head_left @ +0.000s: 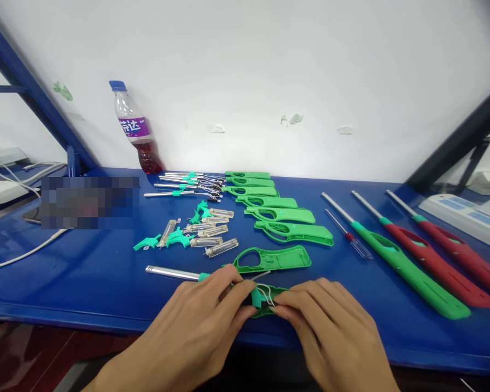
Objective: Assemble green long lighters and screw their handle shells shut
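Observation:
Near the front edge of the blue table [85,283], both hands pinch a green lighter half-shell [265,302] with thin white wires and a teal part inside. My left hand [204,321] grips its left end, where a metal tube [171,272] sticks out to the left. Its right end sits in the fingertips of my right hand [330,326], which press on the wires. Just beyond the hands lies an empty green shell half [273,259].
Further back lie a row of green shell halves [281,215], several clear fuel tubes with teal parts [206,231] and metal tubes [179,185]. Finished green [404,267] and red [436,261] lighters and a small screwdriver [351,237] lie right. A drink bottle [136,128] leans on the wall.

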`<state>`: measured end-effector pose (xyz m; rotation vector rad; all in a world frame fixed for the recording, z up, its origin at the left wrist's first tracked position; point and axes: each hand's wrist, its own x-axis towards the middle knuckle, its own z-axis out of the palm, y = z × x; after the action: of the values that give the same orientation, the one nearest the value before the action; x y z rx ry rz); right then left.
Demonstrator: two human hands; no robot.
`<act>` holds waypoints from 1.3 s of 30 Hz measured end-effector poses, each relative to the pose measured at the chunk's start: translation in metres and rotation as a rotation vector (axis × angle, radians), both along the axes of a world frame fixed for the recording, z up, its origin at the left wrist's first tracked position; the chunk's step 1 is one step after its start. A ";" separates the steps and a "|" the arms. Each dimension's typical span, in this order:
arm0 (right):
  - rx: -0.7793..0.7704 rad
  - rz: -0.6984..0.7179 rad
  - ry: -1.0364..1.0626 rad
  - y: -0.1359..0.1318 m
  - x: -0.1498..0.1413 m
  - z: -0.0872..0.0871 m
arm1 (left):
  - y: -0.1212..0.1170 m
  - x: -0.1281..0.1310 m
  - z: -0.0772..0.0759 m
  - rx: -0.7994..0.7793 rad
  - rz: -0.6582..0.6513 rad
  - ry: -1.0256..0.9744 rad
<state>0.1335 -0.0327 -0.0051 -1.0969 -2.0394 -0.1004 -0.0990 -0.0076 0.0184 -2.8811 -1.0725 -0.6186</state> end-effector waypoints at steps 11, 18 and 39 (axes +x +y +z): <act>0.003 -0.028 0.022 0.001 -0.004 -0.002 | 0.001 0.002 0.001 0.015 0.012 -0.039; -0.048 -0.011 0.061 0.001 -0.001 0.000 | -0.001 0.000 -0.001 0.005 0.003 -0.040; -0.130 0.029 0.012 0.000 0.005 -0.007 | 0.001 0.000 -0.004 -0.029 0.005 -0.051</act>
<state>0.1384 -0.0325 -0.0119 -1.1441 -2.0741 0.0540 -0.0986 -0.0068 0.0142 -2.9018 -1.1031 -0.6853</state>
